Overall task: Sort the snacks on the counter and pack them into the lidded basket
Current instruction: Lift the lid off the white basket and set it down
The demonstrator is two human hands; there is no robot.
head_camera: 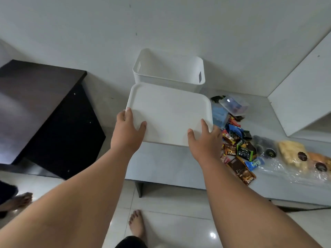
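I grip the white lid over the counter, left hand and right hand fingers clamped on its near corners. The basket stands open just behind; the snacks lie heaped to the right.

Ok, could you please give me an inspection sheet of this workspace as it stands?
Surface: grey counter, smooth.
Job's things: white basket open against the wall, nothing seen inside; lid off, held in front of it; snacks piled to the right; bags of crisps further right.
Clutter: clear box on the pile, contents blurred.
Hands: left hand and right hand both grip the lid's near edge.
Cables: what looks like a dark cable on the floor under the counter.
Surroundings: dark board left, white panel right.
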